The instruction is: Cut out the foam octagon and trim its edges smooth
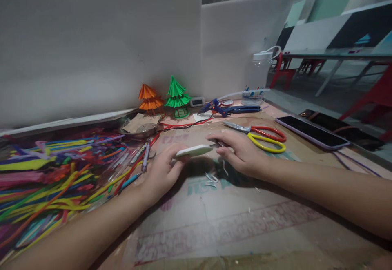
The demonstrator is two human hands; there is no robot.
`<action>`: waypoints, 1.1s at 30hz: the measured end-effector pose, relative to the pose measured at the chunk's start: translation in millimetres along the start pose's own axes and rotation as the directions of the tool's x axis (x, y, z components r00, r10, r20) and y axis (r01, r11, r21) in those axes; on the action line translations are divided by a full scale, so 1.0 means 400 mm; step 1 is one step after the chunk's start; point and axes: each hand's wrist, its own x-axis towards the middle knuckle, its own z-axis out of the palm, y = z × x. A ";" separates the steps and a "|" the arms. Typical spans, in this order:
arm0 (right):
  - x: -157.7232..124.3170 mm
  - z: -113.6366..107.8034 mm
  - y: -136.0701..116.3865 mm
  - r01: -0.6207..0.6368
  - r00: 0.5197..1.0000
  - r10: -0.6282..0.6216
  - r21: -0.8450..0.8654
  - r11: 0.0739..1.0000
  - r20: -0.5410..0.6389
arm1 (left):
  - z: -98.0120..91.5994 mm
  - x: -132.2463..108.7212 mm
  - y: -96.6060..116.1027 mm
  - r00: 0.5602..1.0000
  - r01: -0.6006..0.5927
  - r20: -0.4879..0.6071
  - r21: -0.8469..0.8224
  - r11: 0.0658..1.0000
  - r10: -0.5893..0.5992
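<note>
– Shavings (211, 177) are lying on the worktop (245, 221), so is the trimming partly done?

– Seemingly, with more remaining. The white slab (192, 151) is hovering just above the worktop. The left hand (161, 172) is closing its fingers (180, 150) on one end. The right hand (241, 153) is curling at the other, perhaps pinching a blade; I cannot tell.

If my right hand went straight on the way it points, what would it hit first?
Probably the flat white piece in your left hand; your right hand points at its end, though depth is unclear.
</note>
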 end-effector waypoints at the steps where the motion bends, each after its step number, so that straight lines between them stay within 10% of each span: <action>1: 0.001 -0.003 -0.002 0.010 1.000 -0.010 -0.032 0.999 0.017 | -0.003 0.001 0.002 1.000 -0.025 0.013 0.023 0.999 0.025; 14: 0.002 -0.001 -0.013 0.044 0.997 -0.037 -0.122 0.992 0.065 | -0.005 0.001 0.007 0.994 -0.087 0.076 0.030 0.996 0.085; 22: 0.006 0.019 0.020 -0.196 0.978 0.204 0.140 0.970 -0.044 | 0.009 0.016 -0.001 0.950 0.286 -0.028 -0.325 0.902 -0.311; 33: -0.004 0.042 0.020 -0.194 0.981 0.195 0.106 0.975 0.001 | 0.023 0.009 -0.011 0.975 0.214 0.019 -0.323 0.922 -0.220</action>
